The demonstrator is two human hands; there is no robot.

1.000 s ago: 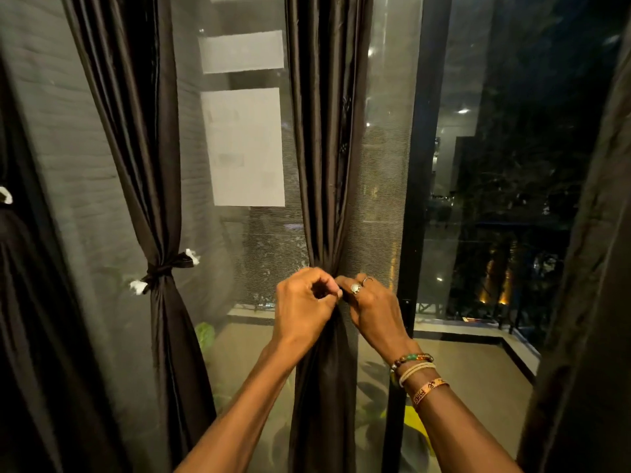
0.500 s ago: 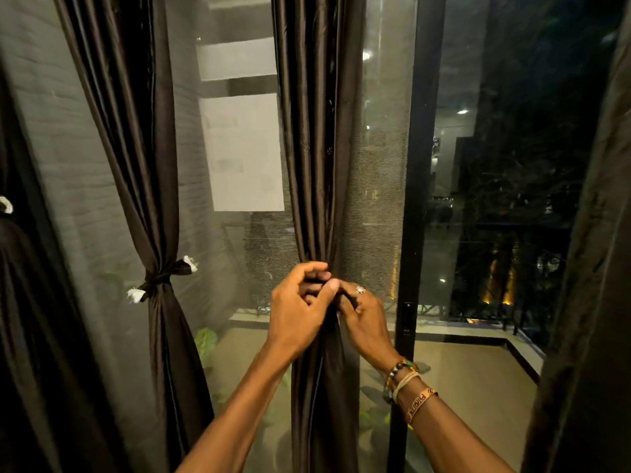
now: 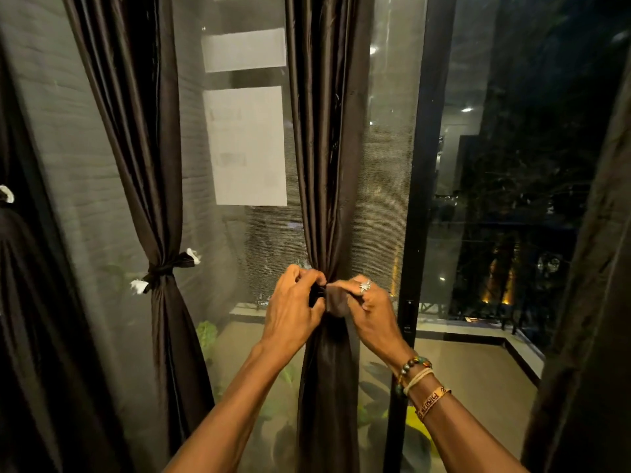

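1. Curtain (image 3: 327,165): hanging just left of the door frame (image 3: 415,199), bunched at mid-height.
2. Left hand (image 3: 293,312): further left of the door frame, fingers curled, gripping a dark tie (image 3: 316,297) at the bunch.
3. Right hand (image 3: 370,310): nearest the door frame, forefinger and thumb pinching the curtain, forefinger tip touching the left hand.

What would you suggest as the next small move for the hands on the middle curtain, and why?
Probably pull the dark tie snug: the left hand and right hand each pinch it at the gathered middle curtain, and no finished knot shows yet, unlike the tied curtain on the left.
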